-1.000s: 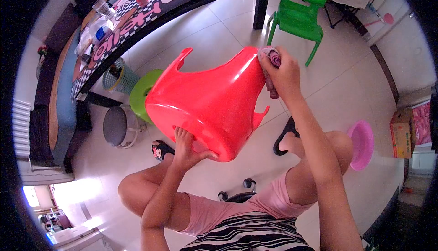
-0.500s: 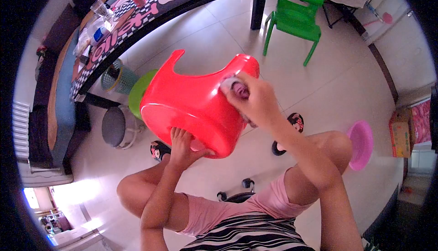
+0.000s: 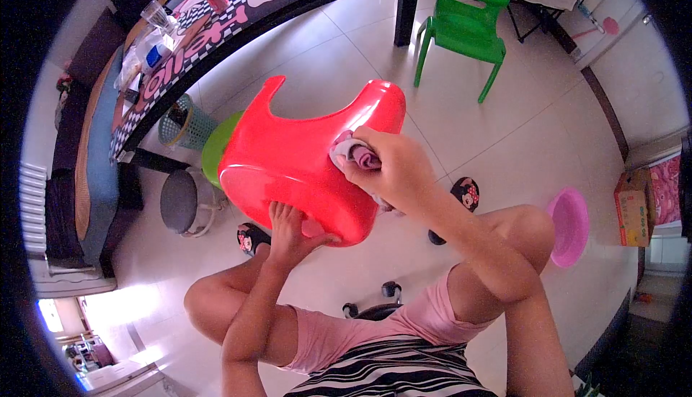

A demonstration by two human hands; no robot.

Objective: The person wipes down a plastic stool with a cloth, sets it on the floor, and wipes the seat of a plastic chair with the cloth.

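Observation:
A shiny red plastic stool [image 3: 303,144] is held up tilted in front of my knees, its legs pointing away from me. My left hand [image 3: 290,232] grips its seat at the near side, the fingers hooked into an opening in the seat. My right hand [image 3: 395,166] is closed around a bunched pinkish-grey cloth [image 3: 366,157]. That cloth presses against the stool's right side, below one leg. Part of the cloth hangs beneath my fingers, and my palm hides the rest.
A green chair [image 3: 472,29] stands at the far right. A table [image 3: 238,18] with a patterned cover lies at the upper left. Beside it are a mesh basket [image 3: 191,126], a grey round stool [image 3: 184,202] and a green item [image 3: 218,153]. A pink basin [image 3: 569,227] is right of my knee.
My right hand and the cloth have moved left and slightly down along the stool's side. The stool has shifted slightly left; my left hand keeps its grip.

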